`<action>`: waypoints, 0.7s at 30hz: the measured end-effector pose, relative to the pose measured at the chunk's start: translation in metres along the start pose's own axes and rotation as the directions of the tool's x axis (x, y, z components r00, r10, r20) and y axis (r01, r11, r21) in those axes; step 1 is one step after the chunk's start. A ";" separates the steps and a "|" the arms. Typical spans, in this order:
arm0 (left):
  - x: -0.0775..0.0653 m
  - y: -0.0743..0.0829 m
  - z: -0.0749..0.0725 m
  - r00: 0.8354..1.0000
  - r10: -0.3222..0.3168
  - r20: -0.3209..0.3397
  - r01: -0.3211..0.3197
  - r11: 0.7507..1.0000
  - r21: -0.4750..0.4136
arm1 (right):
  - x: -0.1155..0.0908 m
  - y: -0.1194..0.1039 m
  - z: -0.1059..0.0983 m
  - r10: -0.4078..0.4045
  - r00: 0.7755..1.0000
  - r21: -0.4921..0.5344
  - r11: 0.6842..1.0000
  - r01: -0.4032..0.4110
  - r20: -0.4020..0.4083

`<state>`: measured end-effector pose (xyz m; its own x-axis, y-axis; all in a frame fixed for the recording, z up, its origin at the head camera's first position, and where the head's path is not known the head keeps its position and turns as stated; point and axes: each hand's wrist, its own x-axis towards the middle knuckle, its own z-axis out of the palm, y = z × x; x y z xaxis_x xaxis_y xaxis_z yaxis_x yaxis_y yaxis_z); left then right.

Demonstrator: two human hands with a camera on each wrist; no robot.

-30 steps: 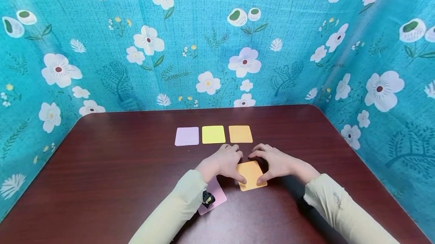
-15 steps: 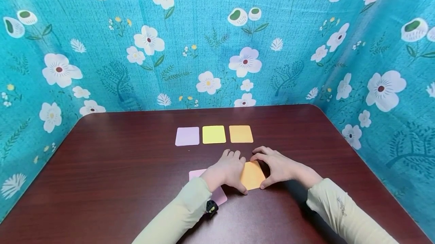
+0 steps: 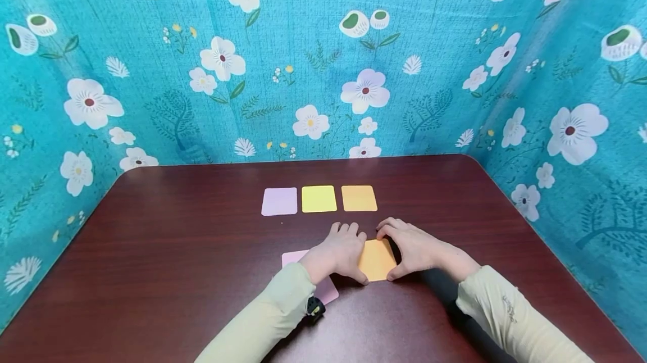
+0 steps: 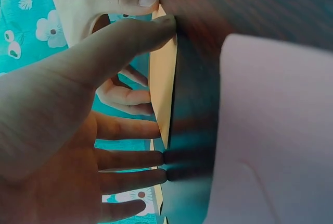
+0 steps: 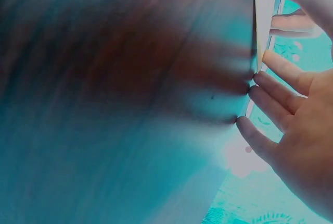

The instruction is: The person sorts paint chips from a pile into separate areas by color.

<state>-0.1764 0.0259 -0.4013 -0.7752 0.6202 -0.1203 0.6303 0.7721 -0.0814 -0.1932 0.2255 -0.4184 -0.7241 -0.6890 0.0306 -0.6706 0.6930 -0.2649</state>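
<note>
An orange square card (image 3: 377, 261) with rounded corners lies between the two hands. At its left edge my left hand (image 3: 338, 252) holds it, thumb at the near corner and index finger near the far corner. The right hand (image 3: 415, 246) grips the right edge the same way, its fingers bent. In the left wrist view the orange card (image 4: 163, 73) is seen nearly edge-on, with both thumbs at its near edge. Partly under the left wrist lies a pink card (image 3: 326, 291), much of it hidden by the forearm.
Behind the hands, a lilac card (image 3: 279, 202), a yellow card (image 3: 319, 199) and a second orange card (image 3: 359, 198) lie in a row. All rest on a dark reddish-brown table (image 3: 177, 250). Blue flowered cloth (image 3: 273, 71) hangs around its back and sides.
The left hand has shifted right and slightly toward the person, from over the card's left part to its edge. The orange card has turned slightly straighter. More of the pink card's far side shows.
</note>
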 end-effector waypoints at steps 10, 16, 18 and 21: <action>0.002 0.001 0.001 1.000 -0.005 -0.005 0.005 1.000 0.003 | -0.003 -0.004 -0.002 0.008 1.000 -0.092 0.996 -0.006 0.028; 0.003 0.000 0.001 1.000 -0.004 -0.018 0.004 1.000 -0.009 | -0.002 -0.006 -0.003 0.014 1.000 -0.089 0.996 -0.012 0.023; 0.003 -0.001 0.001 1.000 0.000 -0.016 0.000 1.000 -0.016 | -0.002 -0.007 -0.003 0.017 1.000 -0.077 0.997 -0.016 0.020; 0.003 -0.001 0.000 1.000 0.003 -0.009 -0.003 1.000 -0.018 | -0.002 -0.006 -0.003 0.006 1.000 -0.067 0.998 -0.005 0.011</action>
<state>-0.1795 0.0272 -0.4018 -0.7738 0.6234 -0.1120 0.6316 0.7727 -0.0629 -0.1878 0.2236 -0.4143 -0.7260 -0.6874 0.0186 -0.6763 0.7089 -0.2002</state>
